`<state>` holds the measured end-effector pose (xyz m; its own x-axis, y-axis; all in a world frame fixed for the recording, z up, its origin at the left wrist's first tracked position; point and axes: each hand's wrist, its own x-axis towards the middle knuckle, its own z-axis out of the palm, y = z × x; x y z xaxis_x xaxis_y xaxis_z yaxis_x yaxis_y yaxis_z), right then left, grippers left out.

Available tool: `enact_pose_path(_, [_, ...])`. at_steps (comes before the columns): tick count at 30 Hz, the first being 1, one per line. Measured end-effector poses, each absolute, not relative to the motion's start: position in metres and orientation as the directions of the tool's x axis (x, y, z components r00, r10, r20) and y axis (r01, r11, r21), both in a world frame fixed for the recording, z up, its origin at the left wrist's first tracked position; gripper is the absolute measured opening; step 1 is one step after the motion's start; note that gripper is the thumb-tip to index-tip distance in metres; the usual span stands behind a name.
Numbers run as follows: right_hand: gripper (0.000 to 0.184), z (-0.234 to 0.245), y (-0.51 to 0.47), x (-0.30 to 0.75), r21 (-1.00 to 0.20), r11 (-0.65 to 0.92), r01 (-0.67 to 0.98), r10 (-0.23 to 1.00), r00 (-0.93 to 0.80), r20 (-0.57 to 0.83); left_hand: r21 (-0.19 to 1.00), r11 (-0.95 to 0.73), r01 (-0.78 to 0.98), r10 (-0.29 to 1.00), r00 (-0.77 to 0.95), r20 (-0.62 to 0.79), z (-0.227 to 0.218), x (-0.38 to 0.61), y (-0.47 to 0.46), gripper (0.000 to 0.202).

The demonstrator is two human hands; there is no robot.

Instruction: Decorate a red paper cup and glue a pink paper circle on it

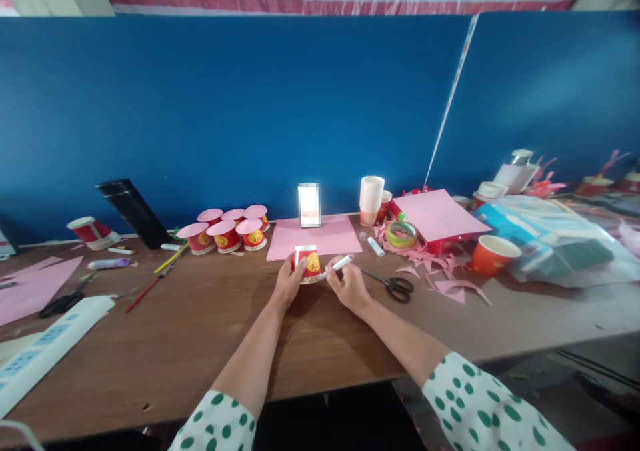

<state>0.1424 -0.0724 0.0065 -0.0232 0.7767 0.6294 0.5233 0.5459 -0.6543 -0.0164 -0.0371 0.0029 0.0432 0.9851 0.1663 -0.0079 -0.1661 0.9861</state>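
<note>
Left hand (288, 282): clamped on red-and-white tapered paper cup (312, 264).
Right hand (349, 287): pinching slim white tube (343, 262), slanting down toward left-hand cup.

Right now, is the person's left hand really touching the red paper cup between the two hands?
Touching. The head view shows the left hand gripping the red paper cup, its thumb laid against the cup's near side.

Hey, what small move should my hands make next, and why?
I'd probably turn the red cup slightly against the white stick: the left hand grips the cup, and the right hand holds the stick with its end at or very near the cup's lower edge.
</note>
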Motion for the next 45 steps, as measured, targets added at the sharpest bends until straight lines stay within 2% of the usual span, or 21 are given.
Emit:
enact_pose_path(12, [0.016,0.0064,-0.0738,0.1417,-0.658,0.547,0.517,0.782,-0.036,0.622,0.984,-0.174,-0.025,0.984,0.047,0.175,0.0040,-0.0168,-0.0366,0.049])
enact_pose_path(16, [0.017,0.0082,-0.0756,0.1412,-0.647,0.550,0.528,0.776,-0.037,0.630,0.982,-0.189,0.024,0.981,0.056,0.187,0.0024,-0.0180,-0.0339,0.052])
enact_pose_path(22, [0.019,0.0099,-0.0778,0.1404,-0.613,0.571,0.545,0.756,-0.058,0.652,0.978,-0.205,0.036,0.978,-0.041,0.206,-0.0012,-0.0191,-0.0311,0.056])
enact_pose_path(33, [0.019,0.0097,-0.0785,0.1406,-0.542,0.629,0.557,0.709,-0.124,0.694,0.980,-0.199,0.013,0.979,0.048,0.198,-0.0009,-0.0178,-0.0322,0.045])
enact_pose_path(45, [0.017,0.0092,-0.0788,0.1413,-0.551,0.635,0.542,0.712,-0.134,0.689,0.970,-0.219,0.101,0.975,0.048,0.216,0.0018,-0.0179,-0.0339,0.045])
